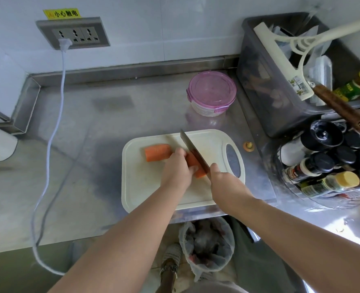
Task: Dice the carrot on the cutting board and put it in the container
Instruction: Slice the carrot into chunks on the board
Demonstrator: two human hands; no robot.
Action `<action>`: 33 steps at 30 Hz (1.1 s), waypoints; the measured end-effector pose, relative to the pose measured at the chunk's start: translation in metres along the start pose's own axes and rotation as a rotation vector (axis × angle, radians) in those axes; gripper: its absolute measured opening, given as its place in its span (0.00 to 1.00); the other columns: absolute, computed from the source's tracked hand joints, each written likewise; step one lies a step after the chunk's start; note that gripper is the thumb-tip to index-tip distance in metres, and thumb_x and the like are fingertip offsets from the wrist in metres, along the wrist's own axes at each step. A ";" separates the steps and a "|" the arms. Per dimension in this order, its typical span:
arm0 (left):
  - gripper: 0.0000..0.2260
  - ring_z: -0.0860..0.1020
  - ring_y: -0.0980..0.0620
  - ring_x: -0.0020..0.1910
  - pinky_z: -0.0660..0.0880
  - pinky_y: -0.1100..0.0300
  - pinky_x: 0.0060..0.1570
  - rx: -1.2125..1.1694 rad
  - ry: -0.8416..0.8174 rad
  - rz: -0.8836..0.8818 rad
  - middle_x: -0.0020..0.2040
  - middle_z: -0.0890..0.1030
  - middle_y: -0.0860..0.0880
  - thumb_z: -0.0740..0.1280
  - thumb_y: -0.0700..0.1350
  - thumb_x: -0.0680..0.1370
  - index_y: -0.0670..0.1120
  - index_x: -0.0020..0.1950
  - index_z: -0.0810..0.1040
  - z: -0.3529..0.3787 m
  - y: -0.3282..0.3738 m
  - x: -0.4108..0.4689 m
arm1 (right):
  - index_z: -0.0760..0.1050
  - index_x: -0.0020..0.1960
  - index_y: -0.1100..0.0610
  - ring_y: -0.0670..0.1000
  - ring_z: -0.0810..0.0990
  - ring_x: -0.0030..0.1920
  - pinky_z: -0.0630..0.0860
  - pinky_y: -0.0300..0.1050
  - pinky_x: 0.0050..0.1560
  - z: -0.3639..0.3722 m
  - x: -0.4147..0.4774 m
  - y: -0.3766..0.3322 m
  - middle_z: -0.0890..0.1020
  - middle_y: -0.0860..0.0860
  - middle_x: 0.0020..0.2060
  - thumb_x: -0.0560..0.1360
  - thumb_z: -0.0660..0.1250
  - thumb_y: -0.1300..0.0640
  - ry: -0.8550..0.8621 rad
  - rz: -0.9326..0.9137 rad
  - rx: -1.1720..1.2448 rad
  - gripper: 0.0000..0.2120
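Note:
A white cutting board (pixel 153 193) lies at the counter's front edge. Two orange carrot pieces are on it: one (pixel 157 152) lies loose at the upper left, the other (pixel 194 164) is under my left hand (pixel 177 168), whose fingers curl over it and hold it down. My right hand (pixel 223 180) grips the handle of a knife (pixel 192 150); the blade lies along the right side of the held carrot piece. A round container (pixel 212 93) with a pink lid on stands behind the board.
Steel counter (pixel 79 144). A white power cord (pixel 52 134) runs from the wall socket down over the counter's front. A grey bin of utensils (pixel 280 81) and a rack of spice bottles (pixel 326 163) crowd the right. A lined waste bin (pixel 206 244) stands on the floor below.

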State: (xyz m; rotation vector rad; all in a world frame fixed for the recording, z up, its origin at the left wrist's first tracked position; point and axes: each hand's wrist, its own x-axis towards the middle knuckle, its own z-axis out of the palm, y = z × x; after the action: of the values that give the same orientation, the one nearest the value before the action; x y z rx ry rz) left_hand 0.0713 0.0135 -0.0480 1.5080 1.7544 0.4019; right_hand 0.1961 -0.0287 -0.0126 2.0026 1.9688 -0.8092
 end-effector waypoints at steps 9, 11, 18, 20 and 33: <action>0.13 0.76 0.44 0.54 0.70 0.55 0.48 0.035 -0.013 -0.005 0.53 0.77 0.45 0.69 0.42 0.76 0.43 0.57 0.69 0.001 0.003 0.000 | 0.58 0.68 0.61 0.46 0.64 0.29 0.62 0.39 0.27 -0.001 0.009 0.000 0.66 0.50 0.34 0.80 0.57 0.63 -0.005 -0.015 -0.015 0.18; 0.13 0.76 0.44 0.54 0.69 0.55 0.47 0.035 -0.015 -0.008 0.53 0.76 0.45 0.69 0.42 0.76 0.43 0.57 0.69 0.000 0.003 0.000 | 0.63 0.65 0.61 0.47 0.62 0.29 0.63 0.41 0.30 0.004 0.005 0.000 0.70 0.53 0.38 0.80 0.53 0.63 0.001 0.012 0.053 0.13; 0.15 0.76 0.44 0.55 0.71 0.52 0.51 0.014 -0.022 -0.004 0.55 0.77 0.43 0.69 0.42 0.76 0.42 0.59 0.69 0.001 0.002 0.000 | 0.64 0.64 0.60 0.54 0.72 0.38 0.68 0.45 0.35 -0.005 0.008 -0.004 0.74 0.57 0.46 0.80 0.53 0.63 -0.035 -0.022 0.082 0.13; 0.15 0.76 0.44 0.54 0.71 0.53 0.50 0.021 -0.019 -0.002 0.55 0.76 0.44 0.69 0.42 0.76 0.42 0.60 0.69 0.001 0.001 0.000 | 0.63 0.63 0.61 0.60 0.77 0.47 0.71 0.50 0.42 0.001 0.004 -0.004 0.76 0.60 0.50 0.80 0.52 0.63 -0.024 -0.004 0.064 0.12; 0.16 0.76 0.43 0.55 0.71 0.53 0.52 0.021 -0.039 0.008 0.55 0.76 0.43 0.69 0.42 0.76 0.41 0.61 0.68 -0.001 0.000 0.002 | 0.58 0.69 0.61 0.51 0.70 0.35 0.70 0.43 0.33 0.004 0.003 -0.006 0.66 0.51 0.35 0.80 0.56 0.63 0.015 -0.001 -0.020 0.19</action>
State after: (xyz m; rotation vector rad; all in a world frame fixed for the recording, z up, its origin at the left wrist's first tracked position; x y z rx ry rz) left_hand 0.0705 0.0157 -0.0479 1.5288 1.7273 0.3563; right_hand 0.1894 -0.0276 -0.0165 2.0020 1.9789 -0.7732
